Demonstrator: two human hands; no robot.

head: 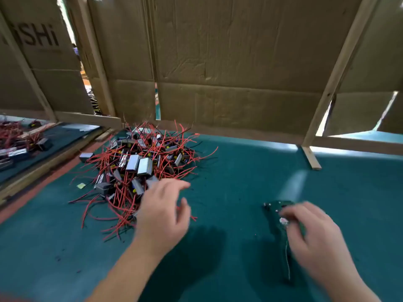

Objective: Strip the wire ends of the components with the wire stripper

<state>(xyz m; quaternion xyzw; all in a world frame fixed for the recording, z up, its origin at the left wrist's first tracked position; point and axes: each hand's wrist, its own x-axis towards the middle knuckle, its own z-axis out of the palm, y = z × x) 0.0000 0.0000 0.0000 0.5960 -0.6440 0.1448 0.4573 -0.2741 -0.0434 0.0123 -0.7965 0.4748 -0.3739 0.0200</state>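
Note:
A heap of small grey box components with red and black wires (139, 168) lies on the green table at centre left. My left hand (163, 212) hovers over the near right edge of the heap, fingers loosely spread, holding nothing. The dark green wire stripper (275, 211) lies flat on the table to the right, its head pointing away from me. My right hand (314, 236) is over the stripper's handles, fingers bent down onto it; motion blur hides whether they grip it.
A cardboard wall on a wooden frame (239, 73) closes off the back of the green table (239, 171). A wooden foot (311, 158) stands on the table at the right. A second workstation with more wired components (17, 138) lies to the left beyond a wooden rail.

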